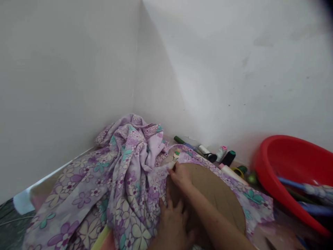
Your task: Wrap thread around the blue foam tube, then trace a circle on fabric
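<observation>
A rounded brown cardboard piece (215, 191) lies on purple floral fabric (140, 173). My left hand (173, 222) rests palm down with fingers spread, across the cardboard's left edge and the fabric beside it. Reaching past it, my right hand (180, 177) is closed in a pinch at the cardboard's upper left edge, where the fabric meets it. What sits between those fingertips is too small and partly hidden to name. Just beyond them is a small figure-like mark or item (177, 154) with green and orange on it.
Bunched fabric piles against the wall corner at left. Along the right wall lie several thread spools, including a black spool (228, 158) and a white spool (204, 150). A red basin (265, 166) holding rolled items stands at the right. Pale walls rise close behind.
</observation>
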Demonstrator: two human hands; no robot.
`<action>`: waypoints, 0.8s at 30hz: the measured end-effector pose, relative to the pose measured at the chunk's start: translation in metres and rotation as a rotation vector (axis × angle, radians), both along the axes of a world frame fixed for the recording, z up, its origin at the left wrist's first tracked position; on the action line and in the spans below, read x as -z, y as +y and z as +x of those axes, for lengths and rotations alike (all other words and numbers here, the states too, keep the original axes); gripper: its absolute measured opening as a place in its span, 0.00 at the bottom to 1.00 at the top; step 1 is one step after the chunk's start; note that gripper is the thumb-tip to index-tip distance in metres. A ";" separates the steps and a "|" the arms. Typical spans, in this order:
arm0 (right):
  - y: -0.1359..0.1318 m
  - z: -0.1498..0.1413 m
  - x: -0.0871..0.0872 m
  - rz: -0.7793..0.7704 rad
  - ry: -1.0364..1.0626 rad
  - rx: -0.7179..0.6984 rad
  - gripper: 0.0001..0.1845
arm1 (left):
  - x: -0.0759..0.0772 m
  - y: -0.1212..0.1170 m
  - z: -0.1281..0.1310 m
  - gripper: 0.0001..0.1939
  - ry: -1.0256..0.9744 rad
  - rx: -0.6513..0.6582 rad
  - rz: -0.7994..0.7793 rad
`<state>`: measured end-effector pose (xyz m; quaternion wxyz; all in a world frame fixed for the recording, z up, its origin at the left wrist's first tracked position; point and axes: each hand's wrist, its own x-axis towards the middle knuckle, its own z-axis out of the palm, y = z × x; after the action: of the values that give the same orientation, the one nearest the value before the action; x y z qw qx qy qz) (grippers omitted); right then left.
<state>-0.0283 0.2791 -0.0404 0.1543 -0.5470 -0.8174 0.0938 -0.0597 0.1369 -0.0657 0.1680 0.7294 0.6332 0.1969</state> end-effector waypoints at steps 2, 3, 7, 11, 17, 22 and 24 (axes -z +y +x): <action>0.001 0.000 0.000 0.008 -0.011 0.012 0.11 | 0.001 0.001 0.000 0.32 0.014 -0.002 -0.004; 0.001 -0.001 0.000 0.012 -0.022 0.010 0.11 | 0.002 0.002 0.000 0.32 0.022 -0.002 0.000; -0.001 -0.003 -0.002 0.005 -0.074 -0.006 0.12 | -0.001 0.005 0.001 0.24 0.066 -0.032 0.039; -0.004 -0.004 -0.005 0.009 -0.090 -0.011 0.13 | -0.006 0.009 0.001 0.21 0.106 -0.058 0.037; -0.006 -0.003 -0.007 -0.009 -0.087 -0.016 0.14 | -0.011 0.010 -0.007 0.29 0.085 -0.231 0.057; -0.004 -0.002 -0.005 0.006 -0.068 -0.020 0.14 | -0.009 0.014 -0.019 0.44 0.108 -0.289 -0.001; -0.004 -0.001 -0.004 0.011 -0.068 -0.023 0.14 | -0.007 0.014 -0.022 0.47 0.116 -0.294 -0.012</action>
<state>-0.0298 0.2754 -0.0364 0.1285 -0.5396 -0.8289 0.0724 -0.0817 0.1510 -0.0584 0.1046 0.6381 0.7429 0.1731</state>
